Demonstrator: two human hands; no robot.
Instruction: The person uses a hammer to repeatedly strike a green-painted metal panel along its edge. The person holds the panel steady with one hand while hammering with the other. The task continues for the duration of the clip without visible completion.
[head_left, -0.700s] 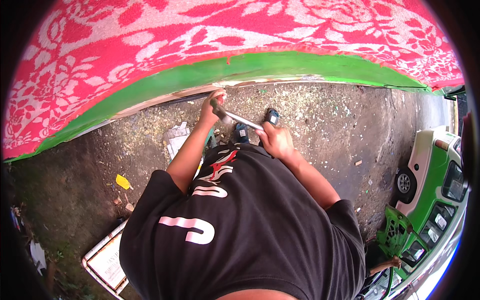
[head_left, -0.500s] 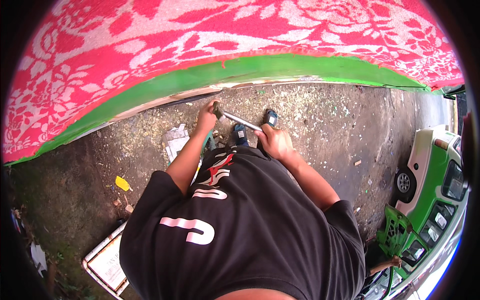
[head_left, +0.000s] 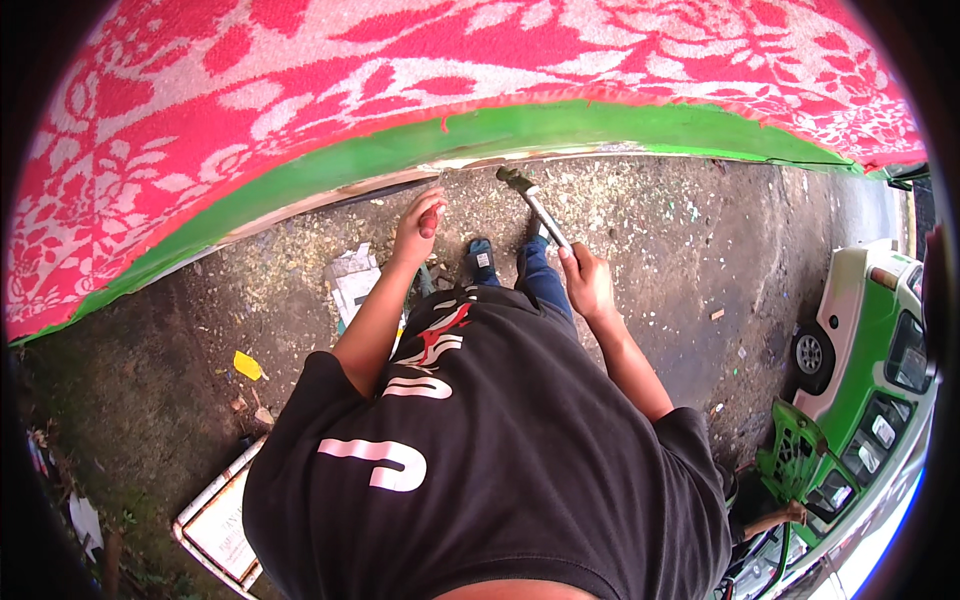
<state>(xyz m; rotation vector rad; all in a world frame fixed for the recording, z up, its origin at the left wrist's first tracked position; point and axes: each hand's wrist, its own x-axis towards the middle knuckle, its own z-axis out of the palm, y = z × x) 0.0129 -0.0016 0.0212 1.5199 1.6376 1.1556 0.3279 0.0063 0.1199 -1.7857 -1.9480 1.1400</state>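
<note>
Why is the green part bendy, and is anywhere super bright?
Head view: the fisheye lens likely bows the green panel; head view, lower right: glaring white near the green-and-white van; head view, middle: pale shine on the hammer handle.

Worn are: black short-sleeved cloth T-shirt [head_left: 520, 440] w/ lg. white letters [head_left: 400, 472] & red-white print [head_left: 438, 338] at far end, blue cloth trousers [head_left: 544, 280], dark footwear [head_left: 480, 246] w/ pale patch [head_left: 484, 259].
</note>
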